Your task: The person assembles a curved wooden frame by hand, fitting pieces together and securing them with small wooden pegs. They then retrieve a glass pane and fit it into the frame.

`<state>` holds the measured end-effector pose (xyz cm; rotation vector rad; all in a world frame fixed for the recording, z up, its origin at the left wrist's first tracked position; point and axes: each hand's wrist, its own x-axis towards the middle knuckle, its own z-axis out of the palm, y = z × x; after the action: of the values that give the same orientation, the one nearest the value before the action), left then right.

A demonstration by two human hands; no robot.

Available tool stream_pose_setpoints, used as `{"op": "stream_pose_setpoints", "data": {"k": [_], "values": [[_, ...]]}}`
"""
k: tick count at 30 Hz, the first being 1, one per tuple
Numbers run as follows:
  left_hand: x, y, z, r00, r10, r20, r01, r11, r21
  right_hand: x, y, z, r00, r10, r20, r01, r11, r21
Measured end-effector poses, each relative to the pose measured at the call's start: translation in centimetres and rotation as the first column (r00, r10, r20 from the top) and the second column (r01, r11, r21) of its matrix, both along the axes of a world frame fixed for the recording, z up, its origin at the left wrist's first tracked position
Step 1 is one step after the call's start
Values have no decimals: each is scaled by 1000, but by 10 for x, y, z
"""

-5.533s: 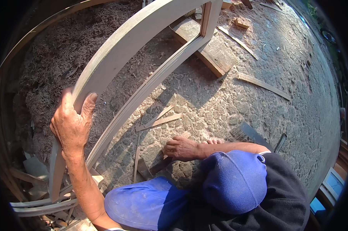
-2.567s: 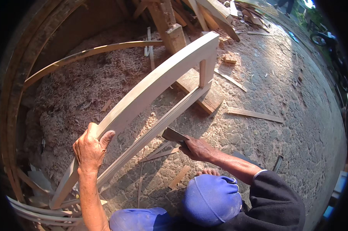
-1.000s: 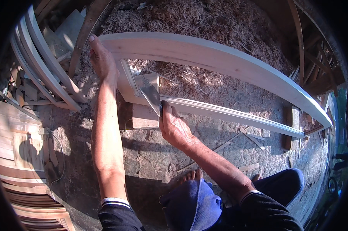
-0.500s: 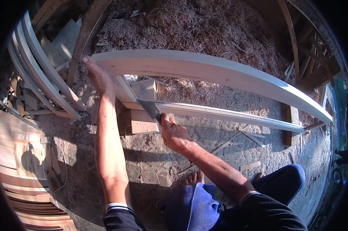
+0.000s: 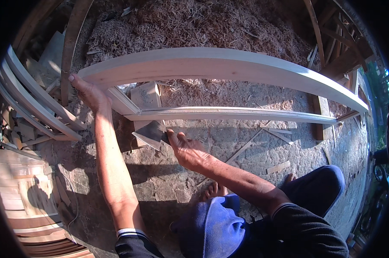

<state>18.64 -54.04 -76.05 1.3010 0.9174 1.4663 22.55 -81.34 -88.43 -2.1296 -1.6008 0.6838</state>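
A long pale wooden frame stands on its side in front of me, its far board wide and its near rail grooved. My left hand grips the frame's left end; the thumb shows and the other fingers are hidden behind the wood. In my right hand is a putty knife with a wide, flat, dark blade. The fingers wrap its handle. That blade points left, just below the frame's near left corner, apart from the rail. Beneath this corner a wooden block props the frame.
A heap of wood shavings lies beyond the frame. Several long pale strips lean at the left, above stacked boards. Another block is under the frame's right end. Thin offcuts lie on the floor near my feet.
The putty knife has come off the frame's inner corner and moved nearer to me, below the rail. The view has shifted slightly; my left hand keeps its hold on the frame's end.
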Motion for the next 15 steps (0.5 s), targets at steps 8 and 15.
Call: {"op": "stream_pose_setpoints", "data": {"k": [8,15], "values": [[-1,9,14,982,-185,40,176,971,164,13,23,-16,987,-128,96,107,974,197],[2,-1,22,988,-149,29,145,982,121,14,-76,-61,980,98,-172,-123,982,-143]]}}
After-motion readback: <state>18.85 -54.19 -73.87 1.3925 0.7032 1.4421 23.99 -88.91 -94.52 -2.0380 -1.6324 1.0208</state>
